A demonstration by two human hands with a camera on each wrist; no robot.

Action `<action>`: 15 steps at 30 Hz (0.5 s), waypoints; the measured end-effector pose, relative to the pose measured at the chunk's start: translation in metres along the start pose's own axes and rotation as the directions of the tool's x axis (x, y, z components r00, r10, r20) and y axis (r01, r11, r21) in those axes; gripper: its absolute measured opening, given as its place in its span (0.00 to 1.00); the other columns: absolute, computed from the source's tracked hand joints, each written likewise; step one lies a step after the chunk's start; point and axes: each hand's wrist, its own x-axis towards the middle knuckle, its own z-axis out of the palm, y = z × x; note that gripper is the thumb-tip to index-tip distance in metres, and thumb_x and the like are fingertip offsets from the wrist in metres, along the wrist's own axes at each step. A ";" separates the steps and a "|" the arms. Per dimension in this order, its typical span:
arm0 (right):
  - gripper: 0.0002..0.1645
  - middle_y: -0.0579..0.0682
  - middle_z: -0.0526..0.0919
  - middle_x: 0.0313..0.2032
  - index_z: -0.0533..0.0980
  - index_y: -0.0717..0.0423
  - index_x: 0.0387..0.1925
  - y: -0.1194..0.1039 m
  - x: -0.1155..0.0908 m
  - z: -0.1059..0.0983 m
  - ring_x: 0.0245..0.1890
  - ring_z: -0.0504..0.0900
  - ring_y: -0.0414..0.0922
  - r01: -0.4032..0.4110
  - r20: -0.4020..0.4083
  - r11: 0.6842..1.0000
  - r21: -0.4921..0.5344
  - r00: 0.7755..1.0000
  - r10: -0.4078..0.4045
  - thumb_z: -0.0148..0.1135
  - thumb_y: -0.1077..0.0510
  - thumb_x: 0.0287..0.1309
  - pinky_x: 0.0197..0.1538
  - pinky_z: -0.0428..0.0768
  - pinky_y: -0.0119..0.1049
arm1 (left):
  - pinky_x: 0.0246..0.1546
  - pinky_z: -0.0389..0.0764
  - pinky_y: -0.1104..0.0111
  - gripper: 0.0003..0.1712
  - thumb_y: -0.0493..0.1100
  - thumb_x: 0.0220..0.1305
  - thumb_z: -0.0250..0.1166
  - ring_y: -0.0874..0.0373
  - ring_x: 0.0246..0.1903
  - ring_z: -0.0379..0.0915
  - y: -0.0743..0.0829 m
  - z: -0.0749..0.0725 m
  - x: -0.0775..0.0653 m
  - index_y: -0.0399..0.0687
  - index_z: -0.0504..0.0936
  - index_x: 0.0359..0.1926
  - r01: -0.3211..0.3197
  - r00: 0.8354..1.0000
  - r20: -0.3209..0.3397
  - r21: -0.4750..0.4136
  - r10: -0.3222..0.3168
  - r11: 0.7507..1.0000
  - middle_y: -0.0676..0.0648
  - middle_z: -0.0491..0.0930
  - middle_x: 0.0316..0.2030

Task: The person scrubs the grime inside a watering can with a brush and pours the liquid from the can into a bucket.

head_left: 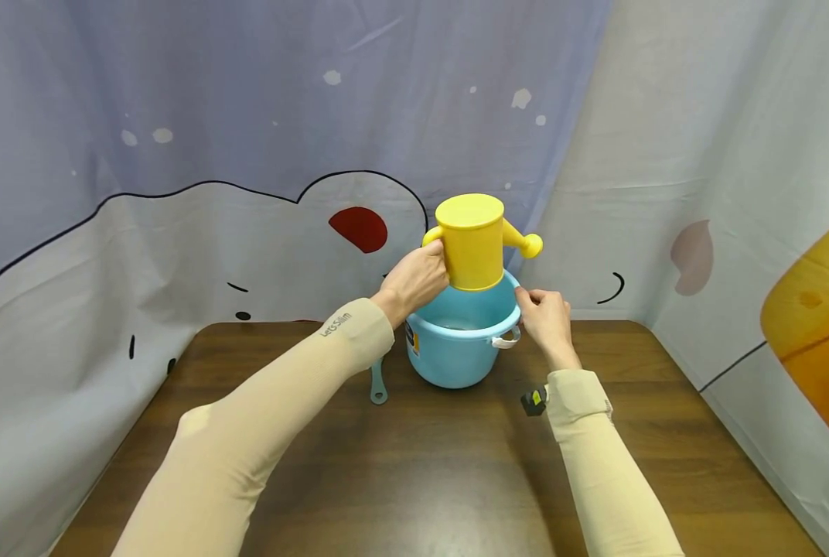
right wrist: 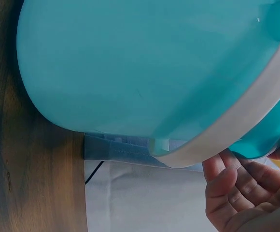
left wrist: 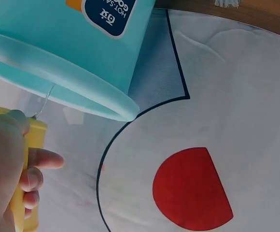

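Note:
In the head view, my left hand (head_left: 417,278) grips the handle of a yellow watering can (head_left: 472,244). The can is held up over a light-blue bucket (head_left: 452,360), spout pointing right. In the left wrist view, the bucket (left wrist: 63,34) appears upside down, and a thin clear strand like a trickle of water runs between it and the can (left wrist: 36,137). My right hand (head_left: 548,319) pinches the bucket's rim on the right. From the right wrist view, curled fingers (right wrist: 248,181) show by the rim near the white handle (right wrist: 212,140). The can partly hides the bucket's inside.
A grey-green utensil handle (head_left: 378,385) with a small hole lies on the brown wooden table (head_left: 414,480), left of the bucket, its other end hidden by the left sleeve. A printed curtain (head_left: 247,116) hangs behind the table. A dark small device (head_left: 533,401) sits at the right wrist.

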 end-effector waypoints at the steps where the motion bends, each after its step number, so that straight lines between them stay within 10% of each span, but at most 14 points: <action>1: 0.26 0.58 0.83 0.23 0.84 0.62 0.33 0.000 0.000 0.000 0.30 0.75 0.51 0.000 -0.001 1.000 0.000 1.000 0.000 0.53 0.44 0.69 0.30 0.68 0.41 | 0.41 0.55 0.65 0.18 0.30 0.70 0.44 0.55 0.30 0.57 0.000 0.000 0.000 0.50 0.74 0.28 0.001 1.000 0.000 0.002 -0.001 1.000 0.52 0.63 0.21; 15: 0.27 0.60 0.83 0.25 0.84 0.62 0.34 0.001 0.002 0.001 0.31 0.75 0.52 -0.011 0.009 1.000 -0.001 1.000 0.011 0.53 0.44 0.69 0.32 0.68 0.41 | 0.41 0.56 0.65 0.18 0.31 0.71 0.45 0.55 0.29 0.56 -0.001 0.000 -0.001 0.50 0.74 0.28 -0.008 1.000 -0.011 0.012 0.008 1.000 0.51 0.62 0.21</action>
